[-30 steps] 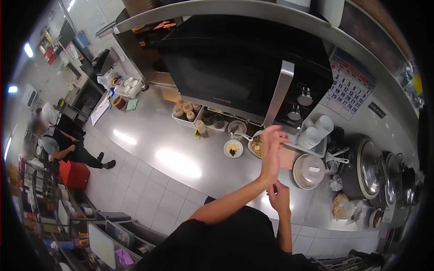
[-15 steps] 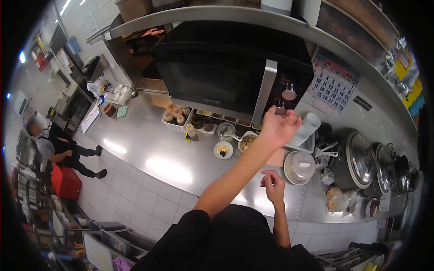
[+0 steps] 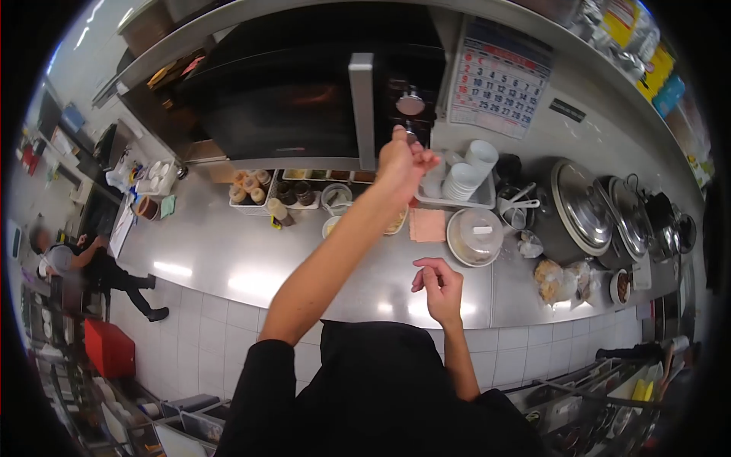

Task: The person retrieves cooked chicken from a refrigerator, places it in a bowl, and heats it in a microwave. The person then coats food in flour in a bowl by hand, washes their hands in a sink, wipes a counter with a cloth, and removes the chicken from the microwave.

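Fingers of our left hand (image 3: 405, 166), partly curled, are at the microwave's (image 3: 274, 114) lower knob (image 3: 412, 136), right of its handle (image 3: 362, 110); whether they pinch it we cannot tell. Our right hand (image 3: 442, 289), fingers loosely parted, hangs in front of the microwave; stacked cups (image 3: 461, 183) stand to its right.

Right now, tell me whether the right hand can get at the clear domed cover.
Likely yes: the right hand looks empty and is close to the clear domed cover, with nothing visible standing between them.
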The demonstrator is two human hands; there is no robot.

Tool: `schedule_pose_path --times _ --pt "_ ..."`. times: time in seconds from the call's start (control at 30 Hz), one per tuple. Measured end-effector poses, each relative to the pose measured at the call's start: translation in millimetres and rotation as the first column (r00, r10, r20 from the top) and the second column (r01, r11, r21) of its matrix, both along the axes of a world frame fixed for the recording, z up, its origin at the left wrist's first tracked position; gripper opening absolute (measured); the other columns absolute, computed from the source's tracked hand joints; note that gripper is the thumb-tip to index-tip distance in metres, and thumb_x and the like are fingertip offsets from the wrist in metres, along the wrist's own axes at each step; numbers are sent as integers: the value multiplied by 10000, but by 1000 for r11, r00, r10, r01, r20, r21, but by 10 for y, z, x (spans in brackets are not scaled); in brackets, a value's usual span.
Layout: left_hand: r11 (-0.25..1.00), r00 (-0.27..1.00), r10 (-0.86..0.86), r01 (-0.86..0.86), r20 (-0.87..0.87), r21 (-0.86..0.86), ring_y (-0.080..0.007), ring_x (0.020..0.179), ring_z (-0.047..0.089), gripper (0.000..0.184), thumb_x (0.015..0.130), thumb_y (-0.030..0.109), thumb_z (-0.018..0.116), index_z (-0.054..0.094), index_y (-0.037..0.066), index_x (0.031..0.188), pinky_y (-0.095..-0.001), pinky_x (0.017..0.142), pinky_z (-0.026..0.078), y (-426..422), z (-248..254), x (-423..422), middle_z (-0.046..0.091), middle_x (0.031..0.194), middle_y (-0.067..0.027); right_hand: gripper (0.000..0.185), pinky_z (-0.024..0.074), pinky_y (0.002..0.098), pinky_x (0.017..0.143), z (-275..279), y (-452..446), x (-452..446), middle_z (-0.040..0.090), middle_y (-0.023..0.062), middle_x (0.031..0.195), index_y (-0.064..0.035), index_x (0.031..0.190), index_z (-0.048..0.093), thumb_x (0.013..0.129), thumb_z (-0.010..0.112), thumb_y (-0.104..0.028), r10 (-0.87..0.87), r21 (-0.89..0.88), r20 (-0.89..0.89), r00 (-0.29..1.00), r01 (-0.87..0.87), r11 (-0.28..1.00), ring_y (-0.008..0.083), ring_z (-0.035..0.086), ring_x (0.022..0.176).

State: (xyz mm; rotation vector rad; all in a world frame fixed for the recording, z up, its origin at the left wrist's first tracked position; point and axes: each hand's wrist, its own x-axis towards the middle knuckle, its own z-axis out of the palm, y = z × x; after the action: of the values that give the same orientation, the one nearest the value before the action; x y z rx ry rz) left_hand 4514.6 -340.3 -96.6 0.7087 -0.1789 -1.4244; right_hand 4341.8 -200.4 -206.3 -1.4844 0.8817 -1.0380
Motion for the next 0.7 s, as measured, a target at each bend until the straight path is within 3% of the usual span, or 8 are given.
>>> schedule_pose_path --times 0.13,0.37,0.43,0.5,0.53,0.63,0.7 --pt "1000 990 9 -13 137 25 -183 581 490 366 1042 366 344 419 50 873 -439 704 576 -4 5 -33 387 696 -34 183 524 255 584 76 58 -50 619 72 665 34 990 637 946 465 -7 64 -50 -21 998 -65 997 118 611 604" --pt "998 986 40 -46 163 32 -181 613 504 366 1038 332 355 420 52 812 -450 732 586 -55 47 -115 393 703 -36 187 518 258 583 7 48 -52 618 63 658 30 993 642 941 465 -1 97 -49 -58 994 -100 994 107 603 604" --pt "999 991 43 -46 130 17 -205 669 509 352 1036 303 375 409 29 817 -459 796 580 -86 46 -119 393 715 -56 186 516 261 584 37 29 -25 619 63 659 28 996 644 936 469 3 99 -65 -58 993 -103 993 106 607 616" --pt "998 996 48 -51 81 29 -220 703 512 337 1035 279 387 399 10 832 -464 834 573 -91 136 -110 395 729 -71 174 509 287 625 36 41 22 650 89 712 -5 998 645 915 496 -38 109 14 -104 989 -108 994 164 638 641" --pt "999 999 34 -34 37 8 -237 788 509 270 1023 197 424 385 -51 926 -457 963 514 -52 111 -72 441 842 -148 173 515 304 642 14 71 26 658 97 733 -11 1006 644 912 504 -51 129 35 -153 980 -125 991 191 648 660" --pt "1000 999 -28 28 37 -6 -236 796 508 268 1023 195 423 384 -56 938 -450 955 519 -88 102 -13 442 839 -147 184 521 359 705 -115 113 44 672 126 805 -23 1031 636 902 526 -93 121 -52 -360 925 -149 987 278 659 738" --pt "1000 998 -6 5 60 22 -225 754 504 263 1030 208 409 384 -41 950 -442 887 548 -122 114 -31 435 841 -135 203 519 385 747 -139 189 48 676 148 868 -20 1051 630 899 533 -115 110 -64 -451 886 -156 986 320 659 790"
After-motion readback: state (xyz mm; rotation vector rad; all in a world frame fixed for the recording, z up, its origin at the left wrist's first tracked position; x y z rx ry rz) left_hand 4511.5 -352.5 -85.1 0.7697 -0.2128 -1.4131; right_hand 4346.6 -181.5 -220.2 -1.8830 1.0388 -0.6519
